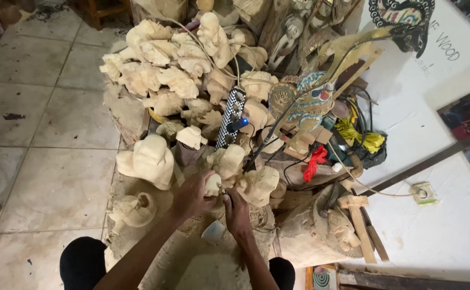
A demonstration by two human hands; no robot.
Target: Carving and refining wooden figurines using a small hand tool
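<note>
Amid pale carvings, left hand (pixel 192 194) gripping upright wooden figure (pixel 213 183)

carvings pile (pixel 176 75) lies behind small carving (pixel 213 184).

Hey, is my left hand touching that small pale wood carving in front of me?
Touching. The head view shows the left hand wrapped around the small pale wood carving, fingers pressed on its surface with no gap.

This is a woodcarving workshop. Pale unfinished carved figures (pixel 159 70) lie heaped along the far edge of a dusty worktop (pixel 192 263), beside painted puppets (pixel 305 99), scrap wood (pixel 361 225) and tangled cables (pixel 364 115), over a tiled floor (pixel 41 139).
</note>
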